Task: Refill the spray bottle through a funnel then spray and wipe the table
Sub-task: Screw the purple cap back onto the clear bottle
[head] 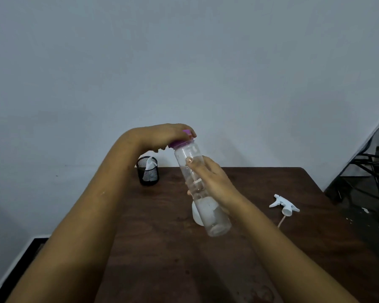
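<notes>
A: Fingers (pixel 208 171) of right hand (pixel 214 182) wrapping the bottle (pixel 202 206), tilted above tabletop (pixel 162 248) centre.
B: Left hand (pixel 162 136)?
A: Clasping the purple cap (pixel 179 143). Sprayer (pixel 283 204) lying near right edge.

Dim light, my dark wood table (pixel 271 248) sits against a plain grey-blue wall (pixel 184 62), black skirting (pixel 34 242) at lower left, dark floor (pixel 372 217) and black metal frame (pixel 368 162) to my right.
</notes>
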A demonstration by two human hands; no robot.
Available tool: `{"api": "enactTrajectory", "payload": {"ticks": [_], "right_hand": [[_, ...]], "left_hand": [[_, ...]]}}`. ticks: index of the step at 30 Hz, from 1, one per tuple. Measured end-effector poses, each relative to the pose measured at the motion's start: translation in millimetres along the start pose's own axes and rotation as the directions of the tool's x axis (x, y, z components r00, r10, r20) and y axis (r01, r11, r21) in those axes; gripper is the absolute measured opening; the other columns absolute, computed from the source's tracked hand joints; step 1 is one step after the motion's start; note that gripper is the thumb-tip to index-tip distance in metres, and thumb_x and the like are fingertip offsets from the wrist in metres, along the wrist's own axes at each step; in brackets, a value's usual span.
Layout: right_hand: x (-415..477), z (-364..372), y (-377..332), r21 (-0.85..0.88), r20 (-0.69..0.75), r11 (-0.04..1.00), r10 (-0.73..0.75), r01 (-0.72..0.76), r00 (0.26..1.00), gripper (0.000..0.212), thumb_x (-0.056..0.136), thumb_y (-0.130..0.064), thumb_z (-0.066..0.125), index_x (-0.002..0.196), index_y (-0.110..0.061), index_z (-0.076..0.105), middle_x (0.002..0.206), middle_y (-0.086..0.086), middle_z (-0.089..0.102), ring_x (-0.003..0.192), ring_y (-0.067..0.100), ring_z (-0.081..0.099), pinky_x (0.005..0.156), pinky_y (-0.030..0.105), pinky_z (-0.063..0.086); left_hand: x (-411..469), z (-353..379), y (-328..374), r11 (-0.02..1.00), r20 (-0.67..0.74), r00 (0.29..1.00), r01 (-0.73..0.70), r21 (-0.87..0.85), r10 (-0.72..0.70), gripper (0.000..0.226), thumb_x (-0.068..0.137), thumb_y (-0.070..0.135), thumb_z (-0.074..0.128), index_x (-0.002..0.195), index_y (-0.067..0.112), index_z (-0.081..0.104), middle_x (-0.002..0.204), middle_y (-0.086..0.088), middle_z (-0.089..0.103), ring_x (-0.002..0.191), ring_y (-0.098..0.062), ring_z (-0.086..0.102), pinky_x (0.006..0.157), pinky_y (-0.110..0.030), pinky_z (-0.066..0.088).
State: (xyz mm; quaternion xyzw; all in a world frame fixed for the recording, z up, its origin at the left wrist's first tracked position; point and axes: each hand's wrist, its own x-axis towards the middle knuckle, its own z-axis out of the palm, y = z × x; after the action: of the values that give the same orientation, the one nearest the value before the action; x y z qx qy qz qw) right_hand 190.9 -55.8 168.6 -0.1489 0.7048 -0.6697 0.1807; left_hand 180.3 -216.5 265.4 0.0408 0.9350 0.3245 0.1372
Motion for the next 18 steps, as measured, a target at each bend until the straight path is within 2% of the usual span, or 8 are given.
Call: {"api": "enactTrajectory", "payload": {"ticks": [3,6,8,10,12,14,15,18], "right_hand": [[9.1,9.6,3.3,-0.089,-0.066,0.994,-0.063,0.057,0.996,0.040,0.086,-0.052,0.059,0.106,-0.018,0.056,0.080,-0.001,0.063,0.065,0.016,0.065,0.057,0.030,0.053],[14.8,15.0,6.7,-0.210,-0.094,0.976,-0.078,0.057,0.993,0.038,0.084,-0.060,0.056,0.097,-0.024,0.058,0.084,-0.002,0.068,0.074,0.015,0.068,0.073,0.036,0.056],[16.2,16.3,7.2,-0.240,-0.128,0.969,-0.099,0.066,0.987,0.038,0.085,-0.058,0.055,0.098,-0.023,0.059,0.084,-0.005,0.068,0.075,0.005,0.067,0.072,0.024,0.053],[17.2,16.2,4.9,-0.245,-0.157,0.966,-0.122,0.080,0.980,0.038,0.087,-0.056,0.054,0.099,-0.020,0.059,0.078,-0.008,0.067,0.065,-0.005,0.063,0.058,0.011,0.046],[18.0,17.1,2.8,-0.242,-0.167,0.965,-0.140,0.097,0.976,0.041,0.087,-0.056,0.053,0.101,-0.018,0.057,0.073,-0.005,0.065,0.055,-0.003,0.060,0.048,0.009,0.043],[18.7,18.9,2.6,-0.230,-0.189,0.966,-0.165,0.120,0.968,0.042,0.086,-0.057,0.053,0.103,-0.019,0.055,0.071,-0.001,0.064,0.052,0.002,0.060,0.047,0.014,0.045],[20.2,19.2,4.0,-0.227,-0.203,0.964,-0.185,0.137,0.962,0.041,0.086,-0.057,0.053,0.105,-0.020,0.054,0.072,0.002,0.064,0.055,0.005,0.062,0.050,0.018,0.047],[23.4,17.2,6.8,-0.183,-0.224,0.965,-0.225,0.185,0.948,0.029,0.086,-0.053,0.056,0.101,-0.028,0.055,0.085,0.013,0.068,0.072,0.022,0.069,0.066,0.036,0.059]], "left_hand": [[-1.2,-2.0,-0.3,0.992,-0.057,0.994,-0.094,-0.089,0.090,0.028,0.072,0.021,0.047,0.097,0.023,0.062,0.096,-0.001,0.057,0.077,-0.014,0.046,0.066,-0.022,0.037],[0.5,4.2,-0.2,0.970,-0.105,0.976,-0.202,-0.134,0.189,0.009,0.066,0.014,0.049,0.068,0.018,0.057,0.064,0.005,0.055,0.057,-0.007,0.044,0.059,-0.021,0.037],[8.5,15.2,-0.2,0.940,-0.280,0.939,-0.263,-0.217,0.198,0.015,0.072,0.008,0.052,0.062,0.020,0.054,0.051,0.011,0.048,0.053,-0.008,0.046,0.058,-0.026,0.040],[19.7,29.5,1.5,0.887,-0.536,0.833,-0.344,-0.307,0.138,0.017,0.076,0.007,0.055,0.069,0.023,0.057,0.060,0.006,0.051,0.062,-0.014,0.053,0.065,-0.035,0.047],[30.6,42.1,3.9,0.861,-0.666,0.741,-0.389,-0.328,0.082,0.013,0.082,0.017,0.060,0.089,0.027,0.057,0.092,0.005,0.054,0.087,-0.015,0.053,0.078,-0.032,0.047],[41.2,49.1,1.8,0.869,-0.675,0.737,-0.340,-0.360,0.009,0.020,0.086,0.031,0.062,0.104,0.031,0.054,0.116,0.007,0.045,0.104,-0.011,0.046,0.085,-0.025,0.043],[44.6,48.5,-0.1,0.836,-0.660,0.749,-0.327,-0.442,-0.056,0.024,0.086,0.036,0.063,0.107,0.029,0.053,0.119,0.007,0.045,0.101,-0.009,0.049,0.084,-0.022,0.044],[47.2,40.3,-7.1,0.666,-0.540,0.836,-0.348,-0.660,-0.099,0.024,0.083,0.039,0.067,0.094,0.019,0.059,0.097,0.001,0.060,0.085,-0.012,0.060,0.076,-0.024,0.050]]}}
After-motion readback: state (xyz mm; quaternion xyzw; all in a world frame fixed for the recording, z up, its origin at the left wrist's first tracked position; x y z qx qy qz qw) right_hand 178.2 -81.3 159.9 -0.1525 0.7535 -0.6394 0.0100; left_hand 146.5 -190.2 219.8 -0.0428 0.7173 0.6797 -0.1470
